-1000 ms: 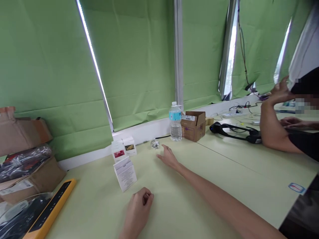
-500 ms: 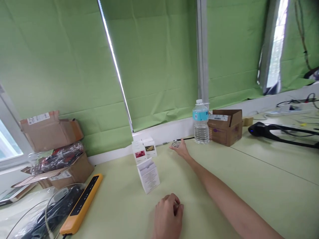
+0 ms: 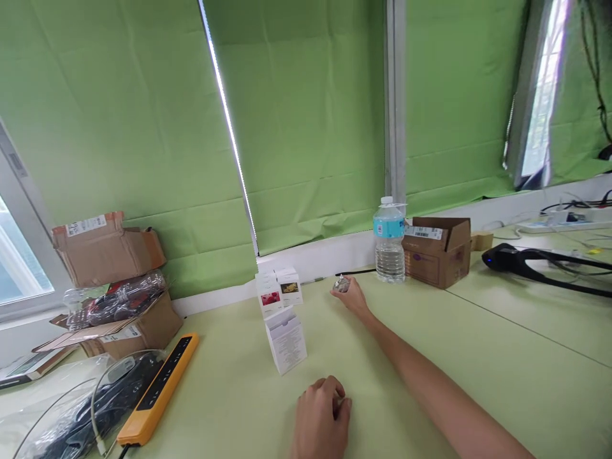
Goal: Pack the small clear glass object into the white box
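Note:
My right hand (image 3: 352, 294) reaches far across the pale green table (image 3: 478, 344) and its fingers close round a small clear, faceted glass object (image 3: 341, 284). My left hand (image 3: 319, 421) rests on the table near me, curled into a loose fist; what it holds, if anything, is hidden. A white box (image 3: 287, 340) stands tilted between the two hands. Behind it, two small white boxes (image 3: 278, 290) with pictures stand near the window sill.
A water bottle (image 3: 389, 240) and an open cardboard box (image 3: 437, 250) stand right of my right hand. A black headset (image 3: 526, 262) and cables lie far right. At left are a yellow-edged black bar (image 3: 157, 389), plastic-wrapped items and cardboard boxes (image 3: 109, 248).
My right hand stretched forward to the small glass object and closed on it. The view swung left, so the other person at the right left the picture.

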Demonstrator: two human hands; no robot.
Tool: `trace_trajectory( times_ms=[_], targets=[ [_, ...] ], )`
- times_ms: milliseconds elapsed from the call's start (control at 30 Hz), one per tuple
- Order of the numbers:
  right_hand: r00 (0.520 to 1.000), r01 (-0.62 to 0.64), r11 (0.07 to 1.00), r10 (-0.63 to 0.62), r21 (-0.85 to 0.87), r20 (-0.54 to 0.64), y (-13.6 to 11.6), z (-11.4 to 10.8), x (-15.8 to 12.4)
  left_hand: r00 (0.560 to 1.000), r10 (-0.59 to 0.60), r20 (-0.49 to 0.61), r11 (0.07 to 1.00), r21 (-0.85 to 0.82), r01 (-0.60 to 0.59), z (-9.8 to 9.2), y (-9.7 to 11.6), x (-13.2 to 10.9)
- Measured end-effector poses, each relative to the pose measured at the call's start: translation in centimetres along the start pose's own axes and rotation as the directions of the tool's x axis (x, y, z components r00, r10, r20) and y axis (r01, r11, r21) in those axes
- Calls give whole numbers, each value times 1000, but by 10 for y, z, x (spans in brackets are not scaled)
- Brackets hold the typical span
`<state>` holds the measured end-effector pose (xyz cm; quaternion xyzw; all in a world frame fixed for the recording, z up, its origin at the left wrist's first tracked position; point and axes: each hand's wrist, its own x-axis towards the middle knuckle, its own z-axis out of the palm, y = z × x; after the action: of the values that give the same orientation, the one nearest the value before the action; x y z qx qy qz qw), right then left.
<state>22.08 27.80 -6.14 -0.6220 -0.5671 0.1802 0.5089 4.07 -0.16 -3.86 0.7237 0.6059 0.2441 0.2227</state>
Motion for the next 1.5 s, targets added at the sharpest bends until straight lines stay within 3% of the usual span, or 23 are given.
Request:
trace_trajectory(
  times_ms=[367, 533, 700, 767, 867, 1000, 1100, 1200, 1400, 1500],
  targets=[
    [983, 109, 990, -120, 89, 136, 3, -36, -67, 998, 42, -48, 998, -46, -44, 2, -4, 1],
    [963, 155, 980, -177, 123, 203, -1, -48, -102, 999, 1, -52, 959, -281, -15, 4, -10, 7],
    [928, 202, 961, -250, 189, 278, -15, -59, -144, 991, -136, 15, 818, -563, 120, 5, -19, 14],
    [915, 208, 957, -263, 201, 307, -25, -65, -162, 988, -154, 1, 776, -619, 121, 5, -20, 14],
    [904, 154, 963, -228, 223, 361, -40, -73, -187, 989, -147, -20, 765, -636, 101, 2, -18, 10],
    [856, 102, 958, -222, 268, 467, -51, -77, -212, 994, -90, -66, 845, -532, 42, -3, -10, 3],
    [822, 126, 943, -274, 309, 500, -53, -77, -222, 995, -38, -91, 898, -440, -6, -3, -5, 1],
    [806, 111, 945, -267, 308, 528, -56, -79, -224, 995, -58, -82, 919, -393, 22, -2, -3, 1],
    [771, 67, 954, -235, 292, 592, -58, -86, -221, 993, -78, -94, 896, -443, 29, 0, -7, 6],
    [756, 59, 963, -216, 264, 618, -55, -91, -219, 990, -131, -51, 873, -480, 90, -1, -11, 7]
  ],
)
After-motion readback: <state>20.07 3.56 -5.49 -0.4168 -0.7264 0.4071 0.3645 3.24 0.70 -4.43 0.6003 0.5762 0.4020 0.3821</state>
